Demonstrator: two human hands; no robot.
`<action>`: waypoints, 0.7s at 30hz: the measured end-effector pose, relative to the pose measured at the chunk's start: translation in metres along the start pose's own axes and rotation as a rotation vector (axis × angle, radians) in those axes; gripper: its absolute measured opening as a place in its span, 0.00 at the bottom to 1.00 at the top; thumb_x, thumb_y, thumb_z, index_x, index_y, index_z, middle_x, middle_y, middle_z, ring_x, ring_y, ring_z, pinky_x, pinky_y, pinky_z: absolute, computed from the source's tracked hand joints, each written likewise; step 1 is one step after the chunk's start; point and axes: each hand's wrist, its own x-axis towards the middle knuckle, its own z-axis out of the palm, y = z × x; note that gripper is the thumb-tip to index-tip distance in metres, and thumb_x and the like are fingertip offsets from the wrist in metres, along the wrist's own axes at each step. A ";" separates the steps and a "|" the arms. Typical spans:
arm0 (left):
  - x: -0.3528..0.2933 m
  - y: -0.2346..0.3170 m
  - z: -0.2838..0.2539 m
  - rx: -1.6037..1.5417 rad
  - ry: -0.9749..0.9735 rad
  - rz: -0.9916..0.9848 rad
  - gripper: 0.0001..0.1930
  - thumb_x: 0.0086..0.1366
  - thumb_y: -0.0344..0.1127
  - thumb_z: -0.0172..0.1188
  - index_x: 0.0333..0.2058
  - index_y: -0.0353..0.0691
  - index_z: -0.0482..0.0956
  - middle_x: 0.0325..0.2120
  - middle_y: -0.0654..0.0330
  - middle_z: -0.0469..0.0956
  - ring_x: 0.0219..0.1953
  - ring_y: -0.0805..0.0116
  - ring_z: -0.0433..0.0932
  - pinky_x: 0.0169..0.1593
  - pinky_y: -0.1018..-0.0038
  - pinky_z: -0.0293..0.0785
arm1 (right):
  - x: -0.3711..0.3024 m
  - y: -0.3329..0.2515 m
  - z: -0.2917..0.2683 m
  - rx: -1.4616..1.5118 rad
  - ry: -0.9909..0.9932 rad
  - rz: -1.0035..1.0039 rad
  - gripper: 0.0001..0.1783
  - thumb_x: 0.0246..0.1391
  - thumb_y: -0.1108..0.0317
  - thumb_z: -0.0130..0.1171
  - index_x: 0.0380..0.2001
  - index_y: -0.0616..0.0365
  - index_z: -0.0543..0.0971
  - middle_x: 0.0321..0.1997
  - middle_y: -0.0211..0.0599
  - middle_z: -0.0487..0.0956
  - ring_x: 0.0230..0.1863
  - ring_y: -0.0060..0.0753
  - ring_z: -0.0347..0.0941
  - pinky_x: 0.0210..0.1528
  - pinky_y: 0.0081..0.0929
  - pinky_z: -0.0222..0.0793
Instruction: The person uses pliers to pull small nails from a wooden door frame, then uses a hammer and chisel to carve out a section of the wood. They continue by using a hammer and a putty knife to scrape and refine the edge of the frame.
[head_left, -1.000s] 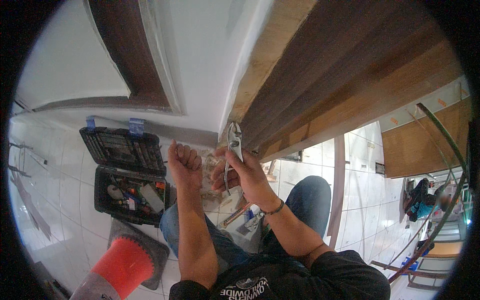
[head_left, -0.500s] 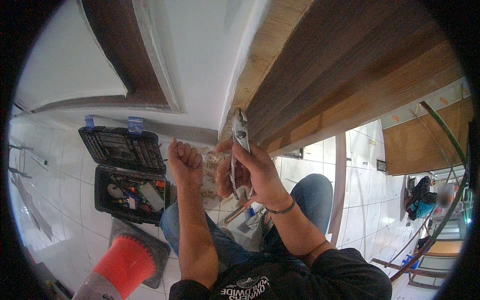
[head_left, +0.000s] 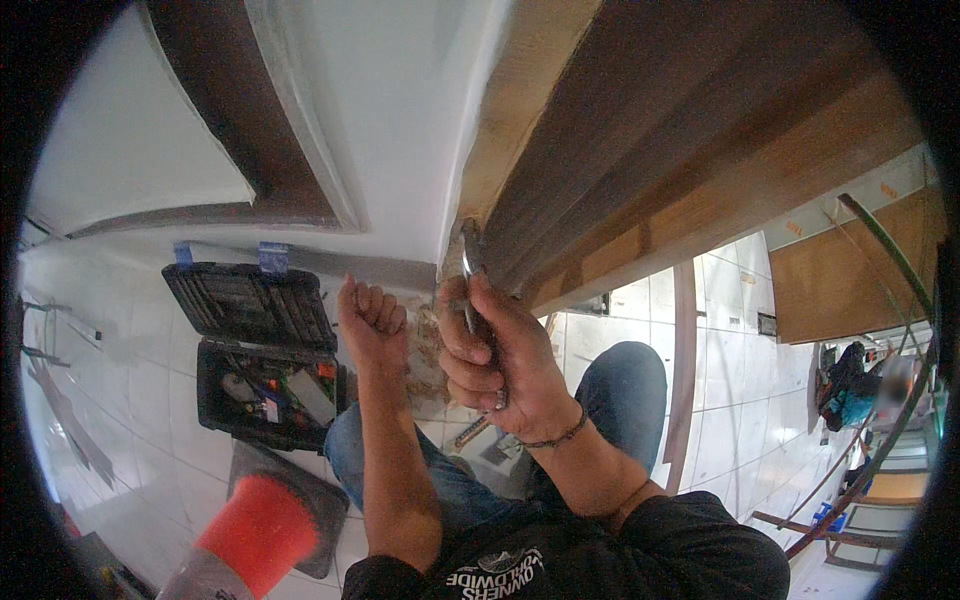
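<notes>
My right hand is wrapped round the handles of metal pliers. Their tip meets the lower end of a bare, light wood strip, between the white wall and a dark brown wood panel; the fine grip of the jaws is too blurred to make out. Left of the pliers, my left hand is held up in a loose fist with the thumb along its side, and nothing shows in it. It touches neither the pliers nor the wood.
On the white tiled floor at left stands an open black toolbox full of tools. An orange cone on a dark base is nearer me. Wood debris lies below the panel's end. Curved bars rise at far right.
My right hand has closed more tightly round the pliers, whose handles were spread before. The pliers have turned edge-on. My left fist has stayed nearly in place.
</notes>
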 end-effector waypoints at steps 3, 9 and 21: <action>0.003 0.001 0.003 -0.029 0.040 -0.015 0.21 0.68 0.43 0.52 0.16 0.48 0.58 0.10 0.71 0.50 0.11 0.78 0.46 0.14 0.77 0.43 | 0.002 -0.002 0.001 -0.031 -0.003 0.032 0.19 0.63 0.43 0.48 0.35 0.48 0.70 0.14 0.20 0.53 0.09 0.14 0.45 0.08 0.15 0.40; 0.004 0.001 -0.010 -0.023 0.042 -0.004 0.22 0.69 0.45 0.50 0.16 0.50 0.57 0.10 0.71 0.50 0.11 0.77 0.46 0.13 0.76 0.44 | 0.024 0.017 -0.030 -0.404 0.085 -0.131 0.21 0.63 0.44 0.48 0.30 0.50 0.67 0.13 0.20 0.56 0.09 0.15 0.51 0.08 0.17 0.41; -0.005 -0.002 -0.001 -0.039 0.027 0.014 0.21 0.70 0.43 0.48 0.17 0.48 0.57 0.11 0.71 0.49 0.11 0.77 0.45 0.14 0.76 0.43 | 0.012 0.012 -0.057 -1.004 0.001 -0.373 0.14 0.66 0.62 0.47 0.46 0.62 0.70 0.20 0.28 0.67 0.15 0.18 0.62 0.18 0.21 0.61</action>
